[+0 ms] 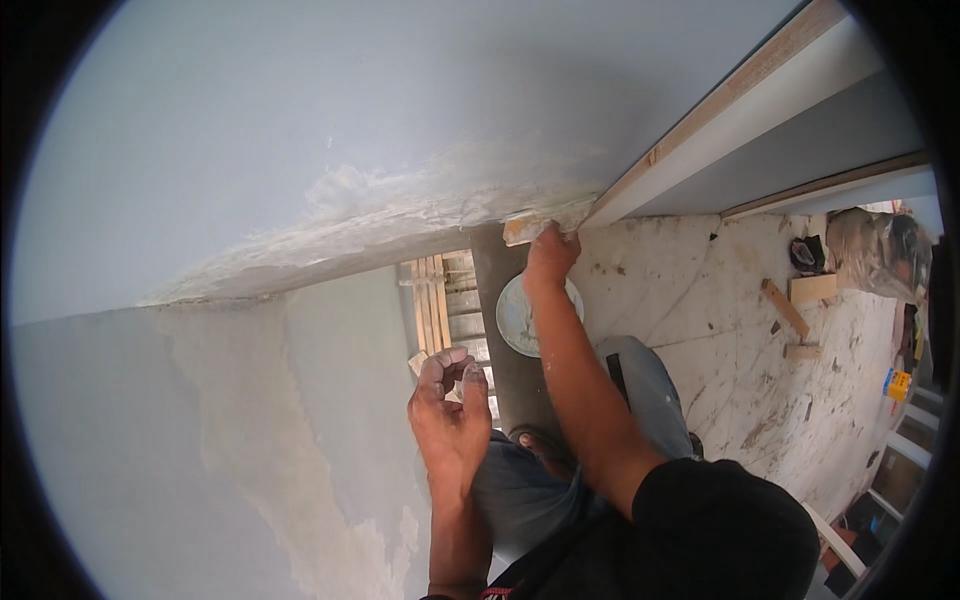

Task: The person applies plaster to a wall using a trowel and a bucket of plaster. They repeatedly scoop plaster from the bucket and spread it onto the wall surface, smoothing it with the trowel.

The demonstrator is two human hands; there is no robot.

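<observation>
My right hand (552, 258) is stretched up to the lower edge of the pale blue-grey wall (400, 90), closed on a flat tan scraper (519, 231) smeared with white putty. The scraper lies against the wall's corner beside a rough strip of whitish putty (370, 205). Below the right forearm is a round white tub (515, 318) with putty-like smears, partly hidden by the arm, on a grey ledge (495, 262). My left hand (450, 412) is raised nearer to me, dusted white, with its fingers curled and apart from the thumb, and nothing visible in it.
A wooden-edged frame (735, 100) slopes along the upper right. Wood offcuts (785, 307) and a plastic-wrapped bundle (880, 250) lie on the stained pale floor (680, 300). Wooden slats (430, 305) show beyond the ledge; another patched wall (250, 420) is at left.
</observation>
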